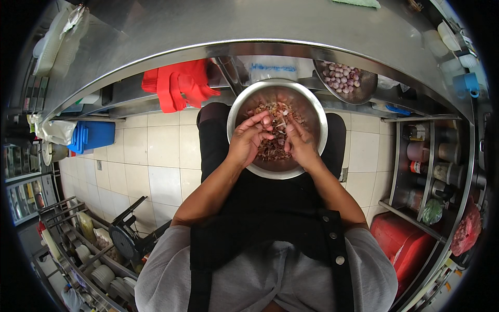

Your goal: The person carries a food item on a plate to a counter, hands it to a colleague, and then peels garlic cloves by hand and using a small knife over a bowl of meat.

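Note:
A wide steel bowl [232, 122] rests on my lap between my knees. Reddish-brown papery onion skins [273, 151] fill its bottom, with paler bits among them. Both hands are inside its rim, above the skins. My left hand [248, 138] is curled, thumb and fingertips close together near the middle of the bowl. Facing it, my right hand [300, 141] has its fingers drawn together, tips pointing inward. A small gap separates the two hands. Whatever lies between the fingertips is too small to make out.
A steel table [249, 26] spans the front. On its under-shelf sit a pan [368, 86] of small purple shallots [340, 78] and a red cloth bag [179, 83]. A blue bin [96, 136] stands left, a red cooler [397, 236] right. Racks flank both sides.

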Demonstrator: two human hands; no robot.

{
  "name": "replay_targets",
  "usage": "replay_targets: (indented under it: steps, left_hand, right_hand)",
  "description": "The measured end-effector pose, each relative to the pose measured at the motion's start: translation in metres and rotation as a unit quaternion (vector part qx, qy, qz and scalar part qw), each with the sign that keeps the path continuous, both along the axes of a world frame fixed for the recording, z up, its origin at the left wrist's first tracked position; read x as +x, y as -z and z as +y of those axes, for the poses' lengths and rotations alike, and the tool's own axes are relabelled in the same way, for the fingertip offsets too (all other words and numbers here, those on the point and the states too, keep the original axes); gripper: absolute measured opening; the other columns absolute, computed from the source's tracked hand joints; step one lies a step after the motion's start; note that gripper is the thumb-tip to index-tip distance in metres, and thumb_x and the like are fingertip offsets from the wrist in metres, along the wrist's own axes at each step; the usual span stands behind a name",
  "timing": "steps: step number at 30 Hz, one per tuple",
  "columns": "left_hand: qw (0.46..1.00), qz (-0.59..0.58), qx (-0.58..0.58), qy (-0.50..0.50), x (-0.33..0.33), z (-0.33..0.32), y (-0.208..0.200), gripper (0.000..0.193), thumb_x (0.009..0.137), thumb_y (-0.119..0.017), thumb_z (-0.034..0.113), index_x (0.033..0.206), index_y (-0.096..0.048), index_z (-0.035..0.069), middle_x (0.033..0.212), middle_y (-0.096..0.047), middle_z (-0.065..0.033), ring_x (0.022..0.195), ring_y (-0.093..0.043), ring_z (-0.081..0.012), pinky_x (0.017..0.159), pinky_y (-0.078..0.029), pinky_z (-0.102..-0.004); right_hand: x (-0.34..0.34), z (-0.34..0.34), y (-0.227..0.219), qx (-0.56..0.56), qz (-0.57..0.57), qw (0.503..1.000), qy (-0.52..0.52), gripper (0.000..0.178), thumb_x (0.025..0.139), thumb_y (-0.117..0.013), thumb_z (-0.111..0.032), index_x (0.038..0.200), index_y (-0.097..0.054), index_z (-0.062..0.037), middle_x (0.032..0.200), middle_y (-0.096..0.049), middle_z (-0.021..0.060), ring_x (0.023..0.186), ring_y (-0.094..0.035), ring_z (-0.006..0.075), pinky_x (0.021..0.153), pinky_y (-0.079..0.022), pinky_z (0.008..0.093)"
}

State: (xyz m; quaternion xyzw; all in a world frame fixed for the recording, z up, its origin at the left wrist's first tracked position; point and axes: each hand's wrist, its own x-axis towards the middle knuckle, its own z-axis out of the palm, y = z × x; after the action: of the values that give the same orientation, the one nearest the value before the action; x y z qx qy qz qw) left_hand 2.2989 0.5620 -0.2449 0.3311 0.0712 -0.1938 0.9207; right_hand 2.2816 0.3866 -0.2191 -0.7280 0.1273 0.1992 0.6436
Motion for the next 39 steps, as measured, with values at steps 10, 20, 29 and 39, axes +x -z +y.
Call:
replay_targets:
  steps: [10,20,29,39]
  left_hand:
    - [0.996,-0.031,0.064,-0.055,-0.005,-0.01,-0.011,0.025,0.082,-0.059,-0.005,0.106,-0.053,0.001,0.097,-0.059,-0.0071,0.084,-0.059,-0.0124,0.072,-0.053,-0.0259]
    - [0.991,-0.071,0.092,-0.07,-0.005,-0.011,-0.005,0.023,0.08,-0.061,-0.009,0.1,-0.053,0.0,0.089,-0.062,-0.0074,0.08,-0.06,-0.0109,0.073,-0.051,-0.0235]
    - [0.993,-0.056,0.072,-0.072,-0.005,-0.011,-0.012,0.022,0.082,-0.059,-0.008,0.101,-0.052,0.0,0.092,-0.061,-0.0088,0.082,-0.061,-0.0135,0.074,-0.055,-0.0286]
    - [0.99,-0.059,0.094,-0.085,-0.005,-0.011,-0.012,0.018,0.086,-0.058,0.0,0.103,-0.053,0.001,0.094,-0.058,-0.0064,0.082,-0.059,-0.0123,0.072,-0.056,-0.0291]
  right_hand:
    - [-0.014,0.016,-0.019,-0.081,-0.151,0.981,-0.088,0.048,0.094,-0.045,-0.026,0.14,-0.035,-0.0141,0.13,-0.05,0.0171,0.122,-0.047,0.0297,0.099,-0.037,0.034]
    - [-0.011,0.019,-0.025,-0.132,-0.199,0.968,-0.079,0.037,0.094,-0.046,-0.025,0.13,-0.049,-0.0146,0.116,-0.061,0.0127,0.108,-0.059,0.025,0.089,-0.045,0.0313]
    - [-0.003,0.017,-0.013,-0.024,-0.095,0.995,-0.018,0.034,0.095,-0.048,-0.023,0.127,-0.054,-0.0126,0.086,-0.063,0.005,0.073,-0.06,0.0131,0.065,-0.047,0.026]
    - [-0.008,0.017,-0.028,-0.082,-0.118,0.984,-0.102,0.043,0.095,-0.046,-0.026,0.136,-0.042,-0.0138,0.116,-0.058,0.012,0.087,-0.06,0.0178,0.077,-0.046,0.0284]
